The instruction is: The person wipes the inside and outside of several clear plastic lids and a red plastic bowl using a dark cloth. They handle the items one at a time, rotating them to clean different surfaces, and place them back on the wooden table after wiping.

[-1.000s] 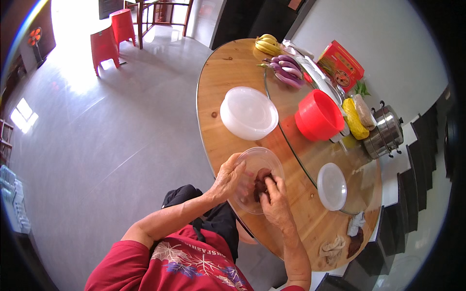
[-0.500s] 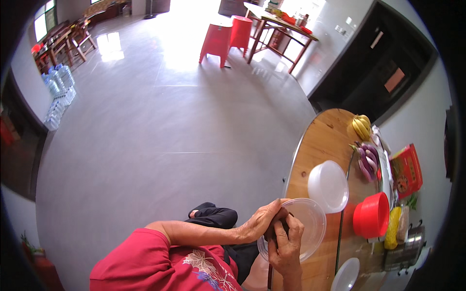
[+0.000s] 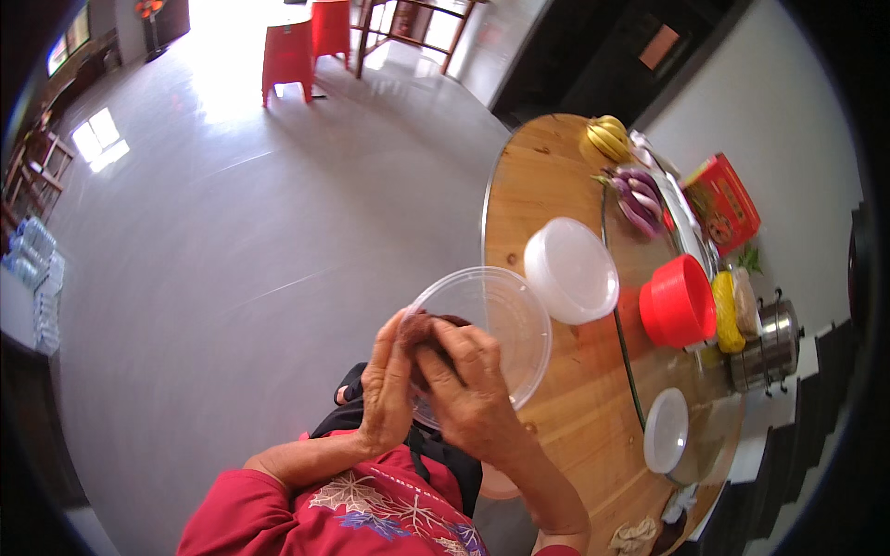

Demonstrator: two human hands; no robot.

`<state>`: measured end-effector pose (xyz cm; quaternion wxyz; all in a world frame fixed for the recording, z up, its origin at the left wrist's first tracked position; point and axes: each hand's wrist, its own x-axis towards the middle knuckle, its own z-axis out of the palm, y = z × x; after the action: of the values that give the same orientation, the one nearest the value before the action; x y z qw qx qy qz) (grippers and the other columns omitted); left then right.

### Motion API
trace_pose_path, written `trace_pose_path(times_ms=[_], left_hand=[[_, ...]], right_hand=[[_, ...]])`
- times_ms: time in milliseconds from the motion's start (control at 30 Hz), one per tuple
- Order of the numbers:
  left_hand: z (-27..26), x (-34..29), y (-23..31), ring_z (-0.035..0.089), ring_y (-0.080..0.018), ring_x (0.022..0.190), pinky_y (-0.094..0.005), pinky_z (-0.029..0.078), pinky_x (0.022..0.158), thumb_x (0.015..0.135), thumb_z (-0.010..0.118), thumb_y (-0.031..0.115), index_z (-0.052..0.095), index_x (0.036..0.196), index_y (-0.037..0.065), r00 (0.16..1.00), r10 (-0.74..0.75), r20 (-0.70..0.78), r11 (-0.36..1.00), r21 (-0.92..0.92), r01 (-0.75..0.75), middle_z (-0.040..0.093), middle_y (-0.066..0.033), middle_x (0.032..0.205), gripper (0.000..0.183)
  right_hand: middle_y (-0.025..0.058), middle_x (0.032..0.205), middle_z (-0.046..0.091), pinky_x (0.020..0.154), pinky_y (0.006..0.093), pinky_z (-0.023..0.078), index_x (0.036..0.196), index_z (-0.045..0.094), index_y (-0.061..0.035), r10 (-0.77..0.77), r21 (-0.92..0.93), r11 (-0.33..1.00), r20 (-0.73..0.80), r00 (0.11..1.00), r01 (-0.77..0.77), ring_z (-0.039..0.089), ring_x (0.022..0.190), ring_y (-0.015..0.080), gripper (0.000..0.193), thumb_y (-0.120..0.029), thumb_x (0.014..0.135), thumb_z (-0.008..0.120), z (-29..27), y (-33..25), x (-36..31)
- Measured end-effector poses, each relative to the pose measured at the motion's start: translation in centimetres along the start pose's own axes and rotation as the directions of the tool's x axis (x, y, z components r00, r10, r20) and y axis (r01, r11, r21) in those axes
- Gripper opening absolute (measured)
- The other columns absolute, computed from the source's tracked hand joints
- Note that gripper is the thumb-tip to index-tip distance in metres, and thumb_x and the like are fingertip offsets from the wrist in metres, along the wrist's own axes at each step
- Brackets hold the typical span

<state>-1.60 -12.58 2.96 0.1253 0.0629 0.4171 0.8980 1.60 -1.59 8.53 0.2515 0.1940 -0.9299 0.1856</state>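
1. Container (image 3: 508,324) of clear plastic, round and open, is held at the near edge of the round wooden table (image 3: 538,199); not yet set down.
2. Left side of its rim is gripped by the left hand (image 3: 387,380), fingers extended. Brown cloth (image 3: 420,326), crumpled, is pinched there by the bent fingers of the right hand (image 3: 473,389); part of it is hidden.
3. Progress: handling with the cloth is judged to be under way. Right part of the rim is left untouched at this moment; whether it has been gone over cannot be told.
4. A stack of whitish plastic tubs (image 3: 567,273) is seen just beyond the container; whether these have been handled cannot be determined. A round whitish lid or dish (image 3: 666,431) is placed apart, to the right.
5. Also noted: red plastic tubs (image 3: 677,301), eggplants (image 3: 638,199), bananas (image 3: 607,139), a red box (image 3: 723,204), a steel pot (image 3: 768,347).
6. Obstruction: free movement beyond the container is judged to be limited by the whitish stack; contact between them cannot be confirmed.
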Motion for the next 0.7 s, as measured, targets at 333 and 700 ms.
trace_pose_path(times_ms=[333,700], left_hand=[[-0.4,-1.0,-0.2,0.068,-0.0369,0.089,-0.0396,0.061,0.064,0.104,0.032,0.028,0.023,0.145,0.01,0.992,0.041,0.117,0.999,0.001,-0.041,0.058,-0.0222,0.114,0.045],[-1.4,0.1,-3.0,0.065,-0.0261,0.093,-0.0327,0.058,0.069,0.103,0.038,0.027,0.034,0.141,0.009,0.99,0.106,0.097,0.966,0.226,-0.126,0.053,-0.0137,0.125,0.042]], right_hand=[[0.0224,0.126,0.047,0.093,0.0424,0.04,0.126,0.051,0.0077,0.259,-0.328,0.865,-0.357,0.897,-0.38,0.046,0.111,0.0365,0.052,0.006,0.076,0.064,-0.9,2.6,-0.4],[0.0219,0.13,0.048,0.092,0.0423,0.045,0.116,0.058,0.0073,0.098,-0.045,0.994,-0.094,0.991,-0.103,0.048,0.108,0.0371,0.042,-0.011,0.078,0.059,0.1,0.5,-2.3]])
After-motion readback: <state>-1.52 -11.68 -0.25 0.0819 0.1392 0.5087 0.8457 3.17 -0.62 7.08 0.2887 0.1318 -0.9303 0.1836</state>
